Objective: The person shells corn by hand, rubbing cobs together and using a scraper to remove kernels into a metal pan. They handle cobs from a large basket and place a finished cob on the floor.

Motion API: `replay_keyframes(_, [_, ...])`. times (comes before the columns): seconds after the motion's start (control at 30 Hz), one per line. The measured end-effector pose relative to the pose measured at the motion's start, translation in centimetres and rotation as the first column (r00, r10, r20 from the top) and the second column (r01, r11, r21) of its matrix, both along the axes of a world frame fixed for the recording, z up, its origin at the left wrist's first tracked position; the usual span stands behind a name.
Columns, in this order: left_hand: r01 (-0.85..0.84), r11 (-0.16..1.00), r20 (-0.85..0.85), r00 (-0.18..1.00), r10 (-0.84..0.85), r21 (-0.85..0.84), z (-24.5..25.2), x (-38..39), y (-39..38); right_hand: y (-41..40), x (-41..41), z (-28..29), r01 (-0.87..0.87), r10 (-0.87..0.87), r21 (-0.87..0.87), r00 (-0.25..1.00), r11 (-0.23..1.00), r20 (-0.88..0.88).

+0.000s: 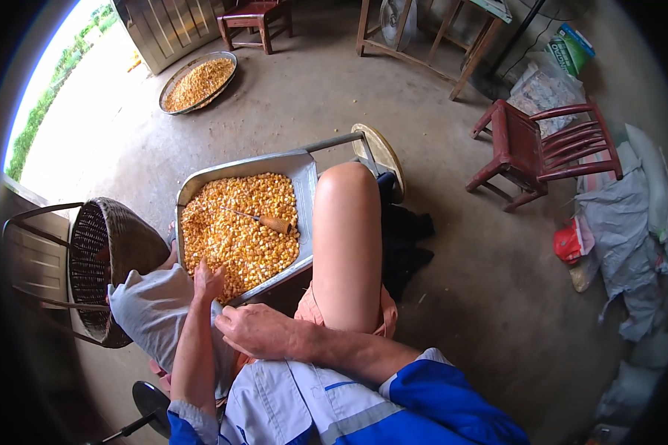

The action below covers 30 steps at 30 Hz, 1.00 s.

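A metal wheelbarrow-like tray full of loose corn kernels stands before me. On the kernels lies an awl or screwdriver with a wooden handle, its thin shaft pointing left. My left hand reaches down to the kernels at the tray's near left corner, fingertips among them; whether it holds any is hidden. Just outside the near rim, above my lap, my right hand is bent with curled fingers. What lies inside its fingers cannot be made out. A grey cloth covers my left leg.
A tall wicker basket stands close at left. Farther off are a round pan of kernels, a red wooden stool and a wooden frame table. At right are a red chair and white sacks.
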<state>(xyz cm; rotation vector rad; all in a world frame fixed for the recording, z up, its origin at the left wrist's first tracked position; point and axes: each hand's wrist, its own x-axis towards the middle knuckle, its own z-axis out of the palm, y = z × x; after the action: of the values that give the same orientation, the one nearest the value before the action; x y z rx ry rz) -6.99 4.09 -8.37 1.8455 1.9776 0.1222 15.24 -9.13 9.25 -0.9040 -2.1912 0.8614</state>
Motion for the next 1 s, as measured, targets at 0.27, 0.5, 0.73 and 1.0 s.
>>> replay_keyframes(0.27, [-0.243,0.969,-0.013,0.97,0.244,0.048,-0.4,2.4,2.7,1.0,-1.0,-0.6,0.039,-0.041,-0.043,0.997,0.998,-0.059])
replay_keyframes(0.5, [-0.279,0.96,0.323,0.909,0.265,-0.005,-2.5,1.9,6.1,2.1,-0.8,-1.6,0.033,-0.03,-0.102,0.999,0.994,0.031])
replay_keyframes(0.73, [-0.259,0.952,0.361,0.914,0.186,0.165,-1.4,6.9,6.2,4.1,-2.1,-1.8,-0.024,0.025,-0.191,1.0,0.981,0.001])
replay_keyframes(1.0, [-0.085,0.989,0.453,0.891,0.021,0.122,0.9,12.1,7.4,6.0,-3.9,-2.8,-0.018,0.004,-0.385,0.999,0.923,-0.039])
